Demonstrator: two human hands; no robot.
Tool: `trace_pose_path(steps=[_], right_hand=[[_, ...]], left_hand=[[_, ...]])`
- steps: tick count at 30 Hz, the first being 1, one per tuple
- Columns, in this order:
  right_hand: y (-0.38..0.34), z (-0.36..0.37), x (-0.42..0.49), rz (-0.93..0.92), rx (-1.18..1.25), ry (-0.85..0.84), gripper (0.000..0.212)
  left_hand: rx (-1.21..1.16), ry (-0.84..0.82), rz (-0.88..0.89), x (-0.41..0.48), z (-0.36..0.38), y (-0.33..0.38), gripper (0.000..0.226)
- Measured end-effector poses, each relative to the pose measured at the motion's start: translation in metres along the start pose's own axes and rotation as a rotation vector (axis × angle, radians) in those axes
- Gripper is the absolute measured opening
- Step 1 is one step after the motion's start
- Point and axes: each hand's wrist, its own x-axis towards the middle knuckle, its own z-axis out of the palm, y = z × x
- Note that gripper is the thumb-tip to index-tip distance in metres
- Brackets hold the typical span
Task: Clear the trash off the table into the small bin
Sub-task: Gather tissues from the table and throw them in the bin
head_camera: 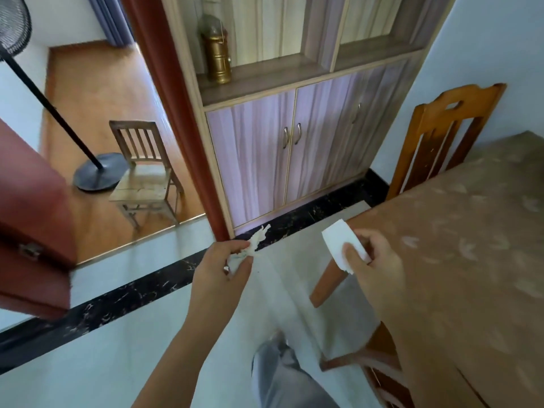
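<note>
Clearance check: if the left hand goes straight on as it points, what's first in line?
Left hand, gripping a crumpled white tissue, aims at the black marbled strip at the foot of the lilac-doored wooden cabinet. Nothing shows between them, though depth is unclear.

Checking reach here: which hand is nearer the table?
Right. The right hand, pinching a white paper, is at the table corner; the left hand, gripping a crumpled tissue, hangs over the floor further left.
</note>
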Motion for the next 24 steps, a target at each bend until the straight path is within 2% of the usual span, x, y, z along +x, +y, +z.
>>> trace_pose_path(steps=[5,12,19,24], right_hand=[[-0.010,0.004,0.094,0.067,0.027,0.014,0.014],[-0.016,0.000,0.181,0.138,0.119,0.140,0.016],[0.006,0.012,0.268,0.264,0.080,0.348,0.014],[-0.016,0.024,0.350,0.305,0.098,0.495,0.020]], left_hand=[[0.028,-0.066,0.080,0.103,0.026,0.037,0.023],[-0.017,-0.214,0.178,0.212,0.078,0.063,0.019],[-0.043,-0.411,0.301,0.342,0.142,0.061,0.016],[-0.082,-0.509,0.425,0.446,0.181,0.083,0.015]])
